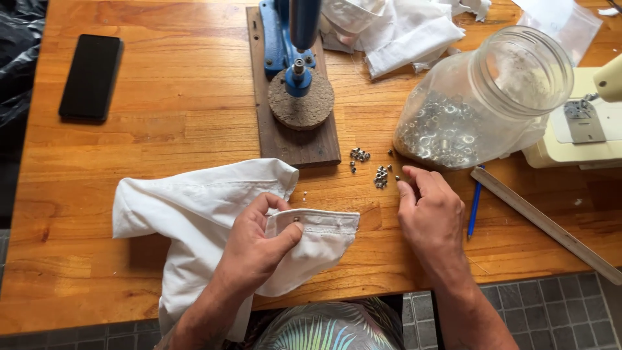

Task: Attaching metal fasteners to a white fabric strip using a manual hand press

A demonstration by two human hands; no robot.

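White garment: a piece of white cloth (194,214) is lying crumpled on the near part of the wooden surface (162,123), hanging partly over the near edge.
Left hand: the left hand (256,243) is closing on a folded band of the cloth, its thumb pressing down just beside a small metal stud (297,220) set in the band.
Right hand: the right hand (431,214) is resting palm down on the surface, its fingers curling in and its fingertips (406,188) pinching at something tiny; whether it is holding a piece cannot be told.
Loose pieces: small silvery metal fasteners (381,177) are lying scattered just beyond the right hand's fingertips, with a second little cluster (359,155) sitting a bit farther to the left.
Pen and ruler: a blue pen (475,204) is lying just beside the right hand, and a long wooden ruler (551,227) is running diagonally toward the right edge.
Press: a blue hand press (288,39) is standing on a dark wooden board (304,146), its head sitting over a round cork pad (301,104).
Jar: a clear jar (486,97) is lying tilted on its side, holding many more silvery fasteners.
Phone: a black phone (91,76) is lying face up far to the left.
Far cloth: more white fabric (402,29) is piling up at the far edge.
Sewing machine: part of a cream sewing machine (583,123) is showing at the right.
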